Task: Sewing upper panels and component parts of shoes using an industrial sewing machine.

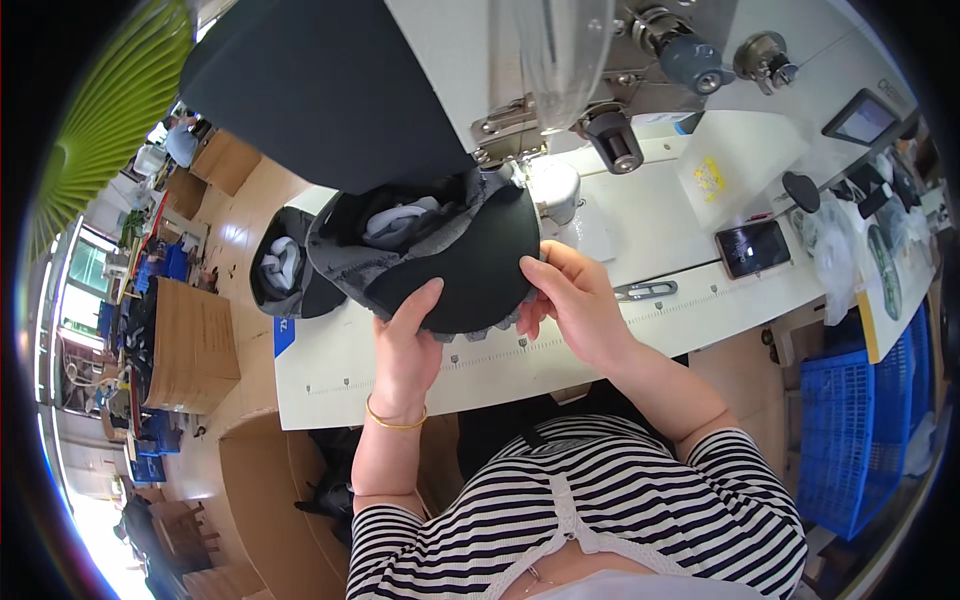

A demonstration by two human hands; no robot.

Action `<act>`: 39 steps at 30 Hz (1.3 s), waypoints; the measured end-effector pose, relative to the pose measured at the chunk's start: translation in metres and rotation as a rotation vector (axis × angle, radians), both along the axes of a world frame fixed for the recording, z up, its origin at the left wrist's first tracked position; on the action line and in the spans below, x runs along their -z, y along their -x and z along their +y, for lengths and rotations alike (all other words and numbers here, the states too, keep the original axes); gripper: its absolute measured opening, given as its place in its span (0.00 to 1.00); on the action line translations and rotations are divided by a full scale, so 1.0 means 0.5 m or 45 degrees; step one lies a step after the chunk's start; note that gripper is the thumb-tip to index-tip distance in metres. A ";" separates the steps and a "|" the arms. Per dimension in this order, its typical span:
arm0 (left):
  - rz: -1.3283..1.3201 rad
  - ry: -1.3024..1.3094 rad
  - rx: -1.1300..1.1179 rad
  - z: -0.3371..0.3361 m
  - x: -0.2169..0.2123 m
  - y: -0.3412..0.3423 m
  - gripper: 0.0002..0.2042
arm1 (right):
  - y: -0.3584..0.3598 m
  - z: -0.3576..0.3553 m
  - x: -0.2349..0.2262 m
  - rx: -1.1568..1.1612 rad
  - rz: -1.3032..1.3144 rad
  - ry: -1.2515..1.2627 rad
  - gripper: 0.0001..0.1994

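A dark grey and black cap (462,275) is held between my two hands under the head of a sewing machine (440,50). My left hand (405,340) grips the near left edge of its brim, thumb on top. At the brim's right edge, my right hand (575,300) pinches with thumb and fingers. The far edge of the cap lies close beneath the metal presser area (500,150); whether it touches the needle cannot be made out. Pale folded material shows inside the crown. Another dark cap (283,265) rests just left of it, also with pale material inside.
Thread snips (646,291) and a phone (753,248) lie on the white sewing table (370,385), to the right. A blue plastic crate (850,430) stands at the right, an open cardboard box (262,490) below the table's left end. A green fan (110,120) is far left.
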State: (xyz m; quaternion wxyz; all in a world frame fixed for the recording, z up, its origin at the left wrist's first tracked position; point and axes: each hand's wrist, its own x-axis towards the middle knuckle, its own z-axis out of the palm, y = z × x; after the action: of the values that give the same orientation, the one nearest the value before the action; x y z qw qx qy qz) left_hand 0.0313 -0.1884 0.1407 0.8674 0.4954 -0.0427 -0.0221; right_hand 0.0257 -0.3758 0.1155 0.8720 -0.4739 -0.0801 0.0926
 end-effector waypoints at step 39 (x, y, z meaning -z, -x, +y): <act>-0.026 -0.175 0.024 -0.005 -0.012 -0.044 0.19 | -0.005 0.002 -0.009 0.030 -0.012 -0.037 0.12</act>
State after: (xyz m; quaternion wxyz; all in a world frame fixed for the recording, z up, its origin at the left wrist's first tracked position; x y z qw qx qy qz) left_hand 0.0531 -0.1908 0.1465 0.8305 0.5536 -0.0547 -0.0281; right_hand 0.0284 -0.3750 0.1198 0.8794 -0.4626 -0.0798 0.0790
